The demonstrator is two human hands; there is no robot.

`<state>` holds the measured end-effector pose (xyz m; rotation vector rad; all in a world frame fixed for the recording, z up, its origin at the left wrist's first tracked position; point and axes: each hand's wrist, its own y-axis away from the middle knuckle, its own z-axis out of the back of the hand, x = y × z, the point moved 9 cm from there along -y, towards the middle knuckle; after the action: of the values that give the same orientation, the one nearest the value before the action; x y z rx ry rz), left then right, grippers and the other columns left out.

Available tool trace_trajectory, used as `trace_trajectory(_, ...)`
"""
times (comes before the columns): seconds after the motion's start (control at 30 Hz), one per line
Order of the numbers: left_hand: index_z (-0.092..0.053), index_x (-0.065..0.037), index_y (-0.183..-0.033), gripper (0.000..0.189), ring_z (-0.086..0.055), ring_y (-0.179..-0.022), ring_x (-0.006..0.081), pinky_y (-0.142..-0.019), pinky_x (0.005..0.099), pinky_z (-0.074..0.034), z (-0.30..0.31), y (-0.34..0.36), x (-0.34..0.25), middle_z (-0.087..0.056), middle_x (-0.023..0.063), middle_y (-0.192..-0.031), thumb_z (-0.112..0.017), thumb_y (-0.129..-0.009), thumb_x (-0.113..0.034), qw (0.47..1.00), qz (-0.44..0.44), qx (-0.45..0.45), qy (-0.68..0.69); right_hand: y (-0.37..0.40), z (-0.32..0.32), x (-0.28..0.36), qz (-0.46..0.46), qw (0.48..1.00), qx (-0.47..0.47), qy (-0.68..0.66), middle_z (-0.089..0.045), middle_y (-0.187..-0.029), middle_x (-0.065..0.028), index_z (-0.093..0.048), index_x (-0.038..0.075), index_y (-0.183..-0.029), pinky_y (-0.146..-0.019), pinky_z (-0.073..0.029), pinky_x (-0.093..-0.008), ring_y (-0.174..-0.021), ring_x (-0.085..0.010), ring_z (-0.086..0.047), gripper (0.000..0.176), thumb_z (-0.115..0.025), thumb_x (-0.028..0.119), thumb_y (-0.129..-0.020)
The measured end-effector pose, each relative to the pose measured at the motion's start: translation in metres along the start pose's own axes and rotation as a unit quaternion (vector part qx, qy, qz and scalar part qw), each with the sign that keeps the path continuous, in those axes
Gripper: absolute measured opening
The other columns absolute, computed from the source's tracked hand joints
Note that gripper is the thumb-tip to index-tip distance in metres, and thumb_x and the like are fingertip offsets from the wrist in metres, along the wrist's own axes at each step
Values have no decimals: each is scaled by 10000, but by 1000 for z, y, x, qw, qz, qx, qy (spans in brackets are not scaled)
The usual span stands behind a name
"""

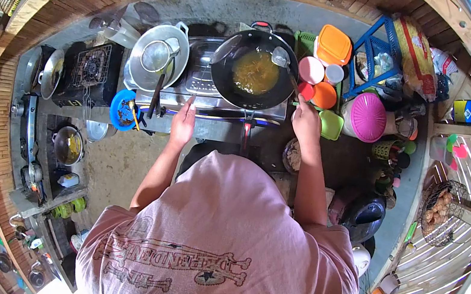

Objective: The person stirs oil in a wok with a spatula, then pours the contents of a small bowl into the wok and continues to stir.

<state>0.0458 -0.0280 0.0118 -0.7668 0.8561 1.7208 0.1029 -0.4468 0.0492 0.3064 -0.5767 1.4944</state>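
My right hand (307,124) is closed round the handle of a metal spatula (281,57), whose head rests at the right inner side of a black wok (229,90). Yellowish-brown oil or liquid (256,72) lies in the wok's bottom; whether anything is cooking in it I cannot make out. The wok sits on the right side of a gas stove (202,78). In front of the stove's edge, my left hand (183,124) is held with its fingers stretched out and nothing in it. Nearest to it are the dark handles of a strainer (156,56) and another utensil.
Left of the stove burner, a metal pot (135,71) carries the strainer. A blue bowl (120,118) with brown food and a spoon stands by the counter edge. Lidded containers (333,46) and a pink-lidded tub (368,117) crowd the right. A second stove (90,67) stands far left.
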Motion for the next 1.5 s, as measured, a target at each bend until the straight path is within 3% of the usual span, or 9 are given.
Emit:
trace_trajectory(0.37, -552, -79, -1480, 528, -632, -746, 237, -764, 379, -505, 1, 3, -7, -660, 173, -818, -449, -1092, -421, 1000, -4, -1, -2, 12, -9, 34, -8, 989, 77, -128, -723, -1043, -238, -687, 78, -1308, -858, -540, -510, -964, -406, -698, 359, -579, 118, -968)
trace_trajectory(0.7, -548, -83, -1486, 507, -595, -666, 216, -679, 379, -481, 1, 3, -7, -591, 147, -710, -457, -1087, -382, 1000, -6, 7, -13, 4, -5, 0, 3, 1000, 15, 10, -722, -946, -222, -687, 92, -1313, -789, -545, -520, -895, -401, -698, 374, -614, 162, -953)
trace_trajectory(0.77, -548, -63, -1484, 492, -443, -601, 75, -547, 285, -378, 1, 3, -9, -471, -26, -669, -475, -1106, -369, 999, -33, -9, 4, 6, -8, 6, -7, 999, 41, -1, -726, -975, -227, -687, 84, -1311, -808, -548, -513, -916, -403, -700, 371, -608, 148, -954)
trace_trajectory(0.8, -548, -63, -1484, 492, -443, -601, 75, -547, 285, -378, 1, 3, -10, -471, -26, -669, -475, -1106, -369, 999, -33, -9, 4, 7, -11, 9, -18, 998, 67, -13, -730, -1004, -233, -687, 76, -1308, -826, -550, -507, -938, -405, -701, 367, -602, 135, -955)
trace_trajectory(0.87, -541, -89, -1494, 504, -559, -627, 203, -649, 379, -466, 1, 3, -8, -548, 123, -672, -456, -1087, -373, 1000, -15, 0, -9, 11, -14, 15, -14, 994, 79, -69, -729, -1041, -239, -687, 70, -1306, -850, -549, -498, -967, -404, -702, 364, -594, 123, -958)
trace_trajectory(0.93, -539, -89, -1495, 503, -555, -625, 201, -649, 379, -467, 2, 4, -10, -547, 120, -670, -455, -1088, -372, 1000, -2, 4, -3, 14, -14, 23, -21, 985, 96, -143, -722, -1123, -248, -690, 61, -1298, -909, -544, -467, -1041, -393, -699, 351, -576, 102, -968)
trace_trajectory(1.07, -532, -91, -1502, 506, -554, -630, 200, -653, 375, -467, 1, 2, -6, -545, 120, -669, -454, -1090, -375, 1000, 3, 9, -5, 13, -6, 22, -24, 985, 81, -149, -726, -1087, -246, -685, 70, -1311, -892, -541, -476, -1014, -406, -697, 355, -577, 113, -975)
trace_trajectory(1.23, -530, -85, -1502, 512, -561, -650, 205, -668, 376, -468, 3, 5, -15, -554, 127, -687, -451, -1093, -384, 1000, -22, -1, -13, 6, 8, 12, -1, 995, 11, -98, -726, -994, -236, -681, 79, -1317, -839, -536, -496, -939, -413, -693, 358, -595, 139, -975)
trace_trajectory(1.5, -535, -101, -1504, 520, -611, -687, 243, -712, 397, -500, 1, 2, -12, -617, 127, -733, -437, -1094, -406, 998, -49, -13, -30, 1, -3, 1, -11, 1000, 13, 16, -732, -1032, -235, -681, 83, -1309, -836, -554, -510, -950, -405, -706, 365, -594, 142, -960)
